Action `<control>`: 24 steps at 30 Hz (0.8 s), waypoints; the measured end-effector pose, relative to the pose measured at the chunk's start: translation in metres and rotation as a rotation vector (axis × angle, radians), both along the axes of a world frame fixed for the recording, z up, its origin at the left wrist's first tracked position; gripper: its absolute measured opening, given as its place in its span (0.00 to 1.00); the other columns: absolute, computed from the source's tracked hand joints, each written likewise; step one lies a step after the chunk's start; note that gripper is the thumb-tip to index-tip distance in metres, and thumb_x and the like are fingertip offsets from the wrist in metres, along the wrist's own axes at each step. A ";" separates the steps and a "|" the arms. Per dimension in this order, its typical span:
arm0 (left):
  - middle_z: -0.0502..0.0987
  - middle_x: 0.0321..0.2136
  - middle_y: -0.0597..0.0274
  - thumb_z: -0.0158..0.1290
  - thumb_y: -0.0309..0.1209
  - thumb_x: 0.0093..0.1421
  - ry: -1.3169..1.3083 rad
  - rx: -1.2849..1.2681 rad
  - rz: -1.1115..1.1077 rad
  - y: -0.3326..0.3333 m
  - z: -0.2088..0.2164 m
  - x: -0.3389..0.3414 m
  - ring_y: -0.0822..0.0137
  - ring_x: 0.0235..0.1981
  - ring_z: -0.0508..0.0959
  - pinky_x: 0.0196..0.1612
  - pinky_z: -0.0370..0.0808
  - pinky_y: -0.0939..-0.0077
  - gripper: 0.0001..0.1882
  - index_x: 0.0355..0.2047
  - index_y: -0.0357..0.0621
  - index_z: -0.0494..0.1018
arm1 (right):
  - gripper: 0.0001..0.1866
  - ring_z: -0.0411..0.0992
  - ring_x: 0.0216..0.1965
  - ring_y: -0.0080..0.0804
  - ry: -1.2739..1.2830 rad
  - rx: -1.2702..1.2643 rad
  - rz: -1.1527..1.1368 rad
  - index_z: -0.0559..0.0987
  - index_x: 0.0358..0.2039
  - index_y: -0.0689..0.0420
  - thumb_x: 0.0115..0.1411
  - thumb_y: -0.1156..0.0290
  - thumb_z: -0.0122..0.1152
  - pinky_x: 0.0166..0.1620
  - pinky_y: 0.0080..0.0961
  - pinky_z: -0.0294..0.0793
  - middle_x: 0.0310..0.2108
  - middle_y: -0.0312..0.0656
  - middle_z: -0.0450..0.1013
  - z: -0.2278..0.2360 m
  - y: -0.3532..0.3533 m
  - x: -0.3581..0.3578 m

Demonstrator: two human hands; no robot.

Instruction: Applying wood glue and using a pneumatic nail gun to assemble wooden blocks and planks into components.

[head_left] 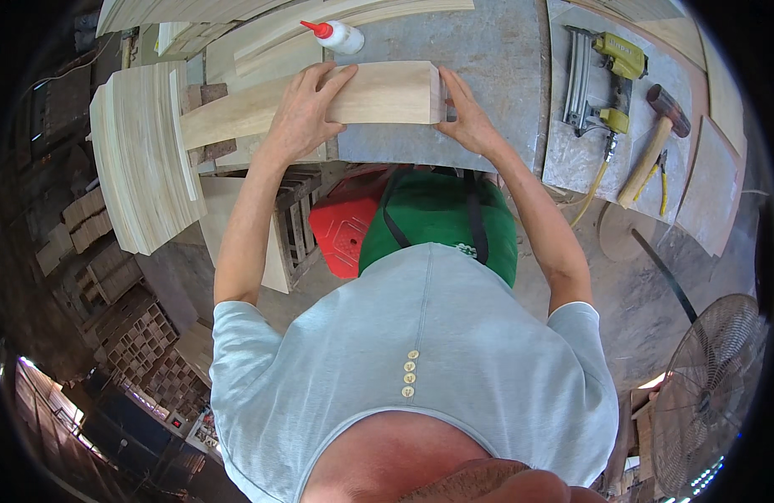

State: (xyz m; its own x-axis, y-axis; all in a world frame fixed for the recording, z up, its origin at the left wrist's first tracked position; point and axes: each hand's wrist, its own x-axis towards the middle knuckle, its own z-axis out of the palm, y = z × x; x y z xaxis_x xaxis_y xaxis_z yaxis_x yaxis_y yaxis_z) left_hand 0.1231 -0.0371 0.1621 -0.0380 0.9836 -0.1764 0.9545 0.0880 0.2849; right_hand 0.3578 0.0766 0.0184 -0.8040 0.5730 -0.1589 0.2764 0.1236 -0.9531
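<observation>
Gripping the pale wooden piece (379, 94) just on the near side of the bottle (343, 38), the left hand (306, 116) spans its edges; right of the bottle, the right hand (470, 120) brackets its end, grip uncertain.

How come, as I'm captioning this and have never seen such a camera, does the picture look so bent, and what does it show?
There is no machine at work here: these are a person's bare hands, seen from a camera worn on their own head and looking down. Its fisheye lens bends straight edges toward the rim. The pale blue shirt below is the wearer's own.

The left hand spans a long pale wooden piece; the right hand is at its right end. Beyond it on the grey worktop lies a white bottle with a red tip. At left are stacked wooden strips. At right lie a green nail gun, a hammer and yellow-handled pliers.
</observation>
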 end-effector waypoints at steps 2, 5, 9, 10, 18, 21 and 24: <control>0.63 0.55 0.52 0.65 0.23 0.36 0.001 -0.005 0.005 0.000 -0.001 0.000 0.52 0.56 0.64 0.59 0.64 0.60 0.47 0.60 0.57 0.61 | 0.51 0.47 0.66 0.43 -0.002 0.001 0.002 0.46 0.67 0.49 0.46 0.80 0.65 0.61 0.35 0.62 0.67 0.46 0.42 -0.003 0.000 0.000; 0.62 0.55 0.51 0.65 0.23 0.35 0.001 0.009 0.004 0.000 -0.002 0.000 0.52 0.56 0.63 0.59 0.64 0.60 0.48 0.60 0.57 0.61 | 0.51 0.48 0.66 0.44 -0.009 0.017 0.009 0.45 0.67 0.49 0.46 0.78 0.65 0.62 0.35 0.60 0.67 0.45 0.41 -0.006 0.000 0.001; 0.61 0.57 0.51 0.67 0.26 0.35 0.005 -0.006 0.002 -0.003 -0.002 0.002 0.50 0.58 0.61 0.60 0.62 0.59 0.49 0.60 0.58 0.59 | 0.52 0.46 0.66 0.46 -0.015 0.071 0.008 0.44 0.67 0.49 0.46 0.75 0.66 0.64 0.35 0.56 0.68 0.45 0.40 -0.008 -0.003 0.003; 0.60 0.58 0.50 0.68 0.27 0.35 0.023 -0.008 -0.005 -0.004 -0.002 0.002 0.50 0.59 0.61 0.60 0.61 0.59 0.50 0.61 0.58 0.59 | 0.52 0.46 0.66 0.46 -0.015 0.072 0.008 0.44 0.67 0.49 0.46 0.75 0.66 0.64 0.35 0.56 0.68 0.45 0.40 -0.007 -0.003 0.004; 0.63 0.56 0.49 0.66 0.27 0.39 -0.024 0.136 0.116 -0.028 0.018 0.027 0.50 0.58 0.62 0.59 0.61 0.60 0.45 0.59 0.52 0.61 | 0.43 0.53 0.64 0.44 0.025 -0.020 -0.186 0.53 0.64 0.53 0.51 0.70 0.64 0.61 0.34 0.60 0.65 0.52 0.49 0.003 -0.013 0.036; 0.72 0.48 0.50 0.60 0.26 0.50 -0.242 0.249 0.508 -0.076 0.016 0.050 0.56 0.49 0.72 0.54 0.67 0.66 0.30 0.55 0.42 0.66 | 0.24 0.70 0.50 0.42 -0.086 -0.149 -0.319 0.69 0.54 0.59 0.57 0.69 0.59 0.51 0.32 0.69 0.48 0.52 0.70 0.007 -0.039 0.094; 0.73 0.48 0.54 0.56 0.30 0.58 -0.761 0.094 0.989 -0.154 -0.045 0.091 0.66 0.47 0.73 0.52 0.69 0.69 0.23 0.53 0.37 0.68 | 0.18 0.75 0.43 0.46 -0.296 -0.224 -0.283 0.74 0.47 0.63 0.58 0.68 0.57 0.46 0.34 0.72 0.38 0.54 0.75 0.016 -0.070 0.150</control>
State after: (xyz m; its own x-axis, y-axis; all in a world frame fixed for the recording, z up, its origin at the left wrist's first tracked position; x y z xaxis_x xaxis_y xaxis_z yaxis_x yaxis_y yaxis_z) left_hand 0.2139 -0.1912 0.1170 -0.6863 0.6015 -0.4089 0.0818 0.6224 0.7784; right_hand 0.5078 0.0066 0.0345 -0.5222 0.6891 -0.5024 0.5335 -0.1956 -0.8229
